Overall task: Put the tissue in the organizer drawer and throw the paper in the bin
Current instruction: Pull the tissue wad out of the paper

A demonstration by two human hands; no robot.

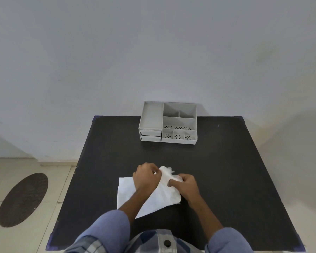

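Tissue (150, 196) lies spread on the near half of the black table (226, 170), a white sheet with one flat corner out to the left and its far edge gathered into a crumpled bunch between the two hands. Whether a separate paper lies among the white material cannot be told. The left hand (147, 177) is curled, its fingertips pinching the bunched far edge from the left side; the right hand (185, 185) is likewise closed, thumb and fingers gripping the crumpled part from the right. So both hands hold the sheet at its far end, while most of it trails back toward the person's body, its long axis running roughly from near-left to far-right. The grey organizer (169, 122) stands well apart at the far edge of the table, straight ahead of the hands, with its two small drawers (150, 135) on its left side, both appearing closed. By my judgement the left hand lies nearer those drawers. No bin can be made out; a dark oval mat (22, 199) lies on the floor to the left.
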